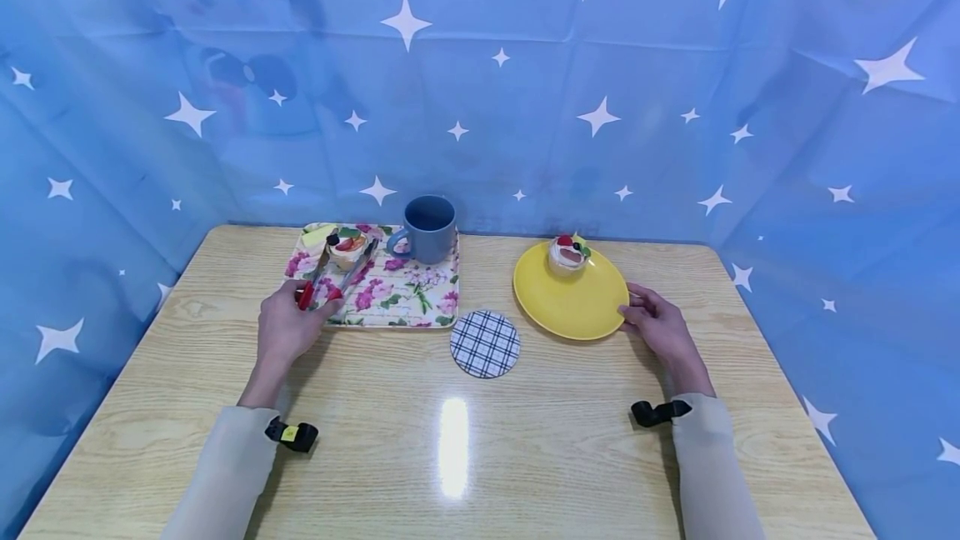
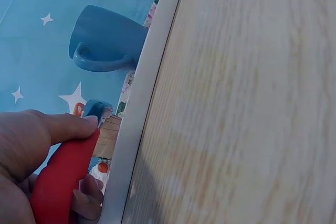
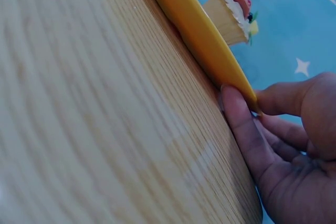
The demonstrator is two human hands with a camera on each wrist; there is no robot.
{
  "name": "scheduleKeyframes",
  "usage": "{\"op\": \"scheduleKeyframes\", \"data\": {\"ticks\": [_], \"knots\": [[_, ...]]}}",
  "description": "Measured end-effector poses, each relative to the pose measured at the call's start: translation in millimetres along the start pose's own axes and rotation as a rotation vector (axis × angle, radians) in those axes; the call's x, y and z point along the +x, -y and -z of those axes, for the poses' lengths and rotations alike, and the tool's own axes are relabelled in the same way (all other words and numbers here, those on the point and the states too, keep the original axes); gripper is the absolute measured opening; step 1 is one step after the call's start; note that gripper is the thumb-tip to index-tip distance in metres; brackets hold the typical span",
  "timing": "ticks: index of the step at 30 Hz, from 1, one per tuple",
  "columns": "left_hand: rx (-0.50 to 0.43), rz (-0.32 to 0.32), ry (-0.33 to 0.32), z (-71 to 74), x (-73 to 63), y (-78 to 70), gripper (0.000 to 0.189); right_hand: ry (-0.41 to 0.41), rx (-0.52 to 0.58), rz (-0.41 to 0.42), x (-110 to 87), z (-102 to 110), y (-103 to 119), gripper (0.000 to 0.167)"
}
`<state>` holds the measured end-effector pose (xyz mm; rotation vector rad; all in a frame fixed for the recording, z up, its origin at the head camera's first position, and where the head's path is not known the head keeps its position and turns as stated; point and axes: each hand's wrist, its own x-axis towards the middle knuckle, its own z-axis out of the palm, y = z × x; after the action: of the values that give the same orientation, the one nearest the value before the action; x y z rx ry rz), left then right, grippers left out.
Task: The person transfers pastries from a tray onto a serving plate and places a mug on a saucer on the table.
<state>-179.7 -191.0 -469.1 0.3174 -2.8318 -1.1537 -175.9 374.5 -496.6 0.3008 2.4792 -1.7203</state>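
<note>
My left hand (image 1: 287, 325) holds a pair of tongs (image 1: 306, 295) by the red handles, at the tray's front left. The red grip (image 2: 65, 182) lies under the thumb in the left wrist view. The metal arms reach either side of a fruit-topped tart (image 1: 347, 250) on the flowered tray (image 1: 405, 307); I cannot tell whether they touch it. On the right, my right hand (image 1: 662, 325) pinches the rim of a yellow plate (image 1: 573, 307), thumb above and fingers below in the right wrist view. Near the plate's back edge stands another fruit-topped cream tart (image 1: 567, 258).
A blue mug (image 1: 431, 232) stands on the tray's back right, handle to the left. A yellowish piece (image 1: 318, 235) lies at the tray's back left corner. Between tray and plate, nearer me, is a round checked coaster (image 1: 485, 344). A starry blue curtain (image 1: 480, 82) borders the wooden table (image 1: 390, 440).
</note>
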Motion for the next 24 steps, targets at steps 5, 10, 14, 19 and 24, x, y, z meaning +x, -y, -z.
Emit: {"op": "scheduleKeyframes", "data": {"ticks": [5, 10, 14, 19, 24], "knots": [[0.009, 0.011, 0.012, 0.3, -0.3, -1.3, 0.069, -0.005, -0.006, 0.007, 0.6, 0.8, -2.7, 0.061], [0.002, 0.024, 0.027, -0.1, -0.4, -2.4, 0.065, -0.005, -0.003, 0.008, -0.4, 0.8, -2.2, 0.061], [0.014, 0.017, 0.025, 0.2, -0.5, -2.3, 0.062, -0.008, -0.001, 0.007, -0.3, 0.6, -2.9, 0.06], [0.026, 0.015, 0.029, 1.0, -0.5, -1.6, 0.062, -0.005, -0.007, 0.009, 0.1, 0.4, -3.8, 0.06], [0.029, 0.003, 0.029, 2.0, -0.7, -0.5, 0.065, -0.009, -0.007, 0.005, 0.1, -0.3, -0.3, 0.06]]}}
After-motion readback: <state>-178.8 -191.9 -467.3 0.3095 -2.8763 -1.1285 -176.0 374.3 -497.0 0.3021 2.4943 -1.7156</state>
